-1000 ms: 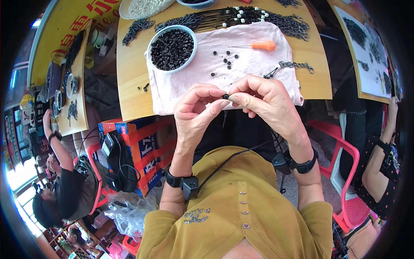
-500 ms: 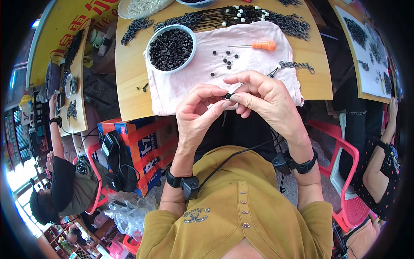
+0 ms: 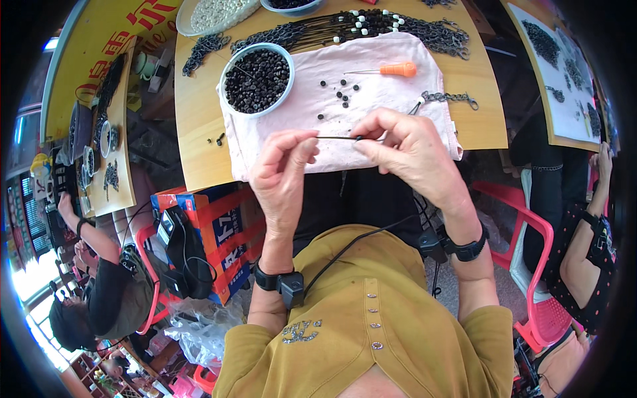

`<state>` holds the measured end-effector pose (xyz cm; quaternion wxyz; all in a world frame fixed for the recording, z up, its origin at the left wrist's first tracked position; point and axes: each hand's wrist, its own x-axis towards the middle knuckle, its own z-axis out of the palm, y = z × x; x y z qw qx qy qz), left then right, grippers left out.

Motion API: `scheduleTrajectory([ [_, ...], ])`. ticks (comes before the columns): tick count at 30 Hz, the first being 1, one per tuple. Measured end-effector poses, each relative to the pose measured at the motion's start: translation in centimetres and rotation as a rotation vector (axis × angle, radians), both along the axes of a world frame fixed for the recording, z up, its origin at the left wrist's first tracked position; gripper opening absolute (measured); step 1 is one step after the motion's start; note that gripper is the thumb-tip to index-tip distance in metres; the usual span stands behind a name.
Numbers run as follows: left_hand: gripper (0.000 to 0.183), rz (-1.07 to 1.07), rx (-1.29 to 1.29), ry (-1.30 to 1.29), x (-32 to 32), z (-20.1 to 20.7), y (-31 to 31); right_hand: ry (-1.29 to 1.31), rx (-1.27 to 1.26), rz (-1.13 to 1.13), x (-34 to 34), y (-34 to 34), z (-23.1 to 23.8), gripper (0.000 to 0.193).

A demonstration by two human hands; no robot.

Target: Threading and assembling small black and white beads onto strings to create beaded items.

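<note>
Between my hands a thin black cord (image 3: 337,138) is stretched level over the near edge of the pink cloth (image 3: 388,106). My left hand (image 3: 284,159) pinches its left end with thumb and fingers. On the cord, at the fingertips of my right hand (image 3: 405,149), sits a small black bead (image 3: 359,138). My right hand is closed on the cord beside that bead. Several loose black beads (image 3: 344,96) lie on the cloth beyond my hands. A chain with a clasp (image 3: 451,99) and a white bead lies just past my right hand.
On the cloth's left stands a white tub of black beads (image 3: 290,86) with a needle in it. An orange-handled awl (image 3: 398,69) lies at the cloth's far right. Finished corded chains (image 3: 438,40) line the back, near a bowl of white beads (image 3: 212,14). Other people sit left and right.
My left hand has drawn left, away from my right. The cord now shows taut between them, and the bead stays by my right fingertips.
</note>
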<state>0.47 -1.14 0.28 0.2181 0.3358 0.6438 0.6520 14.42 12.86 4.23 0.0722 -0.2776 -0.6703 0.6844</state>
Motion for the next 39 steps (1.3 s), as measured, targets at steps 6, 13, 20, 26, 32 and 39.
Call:
scheduleTrajectory([
  [6,0.008,0.088,0.016,-0.1,-1.7,-0.4,-0.9,-0.101,0.661,-0.164,2.5,3.2,-1.6,0.015],
  [13,0.008,-0.013,-0.004,-0.007,-1.0,-0.7,-0.5,0.227,0.6,-0.116,-1.5,-1.1,-1.6,0.02],
  [20,0.012,-0.041,0.029,-0.026,-1.4,-0.9,-1.0,0.194,-0.103,-0.043,-3.1,-2.4,-1.9,0.011],
  [26,0.01,-0.047,-0.033,0.021,-2.3,-0.8,-1.2,0.188,-0.17,-0.068,-3.8,-2.7,-2.8,0.012],
  [32,0.011,-0.04,-0.192,0.175,-3.0,-0.9,-1.7,0.147,0.041,-0.105,-4.7,-3.5,-3.5,0.012],
  [39,0.01,0.265,-0.054,0.089,-7.6,1.2,-1.0,0.081,0.098,-0.155,-4.0,-2.9,-3.9,0.007],
])
